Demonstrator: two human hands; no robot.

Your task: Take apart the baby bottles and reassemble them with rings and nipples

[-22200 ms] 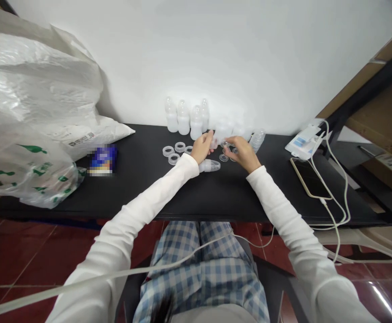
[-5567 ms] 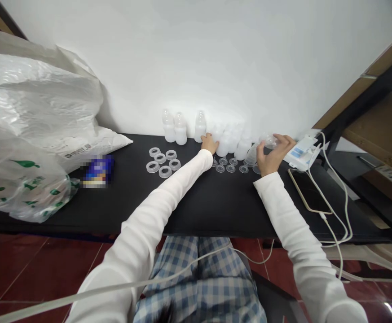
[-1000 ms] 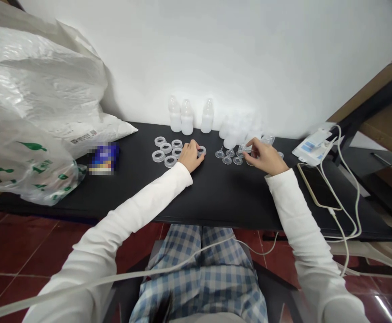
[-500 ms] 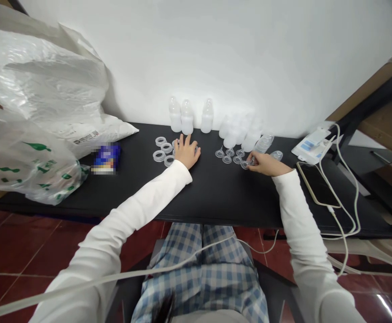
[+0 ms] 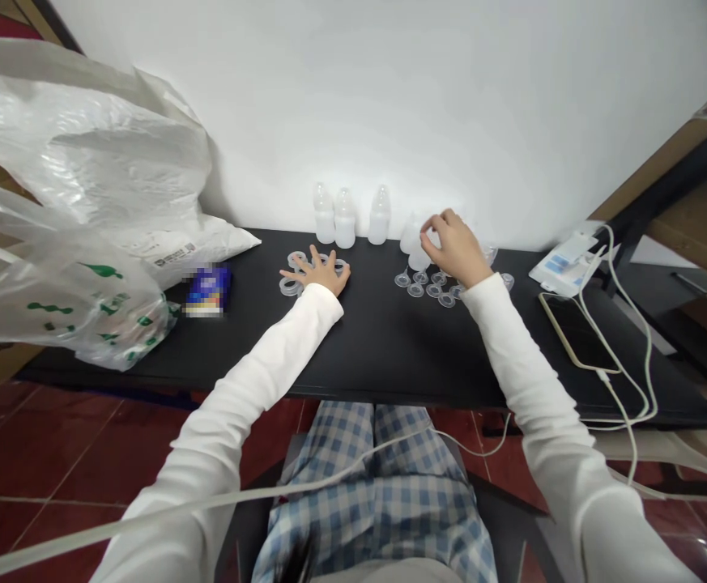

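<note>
Presently, the left hand (image 5: 324,278) is covering some rings (image 5: 284,291) on the left, its fingers standing wide apart. The right hand (image 5: 457,249) is hanging by the white bottles (image 5: 418,258) at far right, thumb and forefinger bending close together; whether they are gripping anything, I cannot tell. Teats (image 5: 415,290) are lying just nearer.

flat translucent rings (image 5: 283,287) are being partly covered, loosely grouped left of clear round discs (image 5: 415,290); standing frosted bottles (image 5: 418,257) (bunched behind the discs) are being partly blocked from view.
</note>
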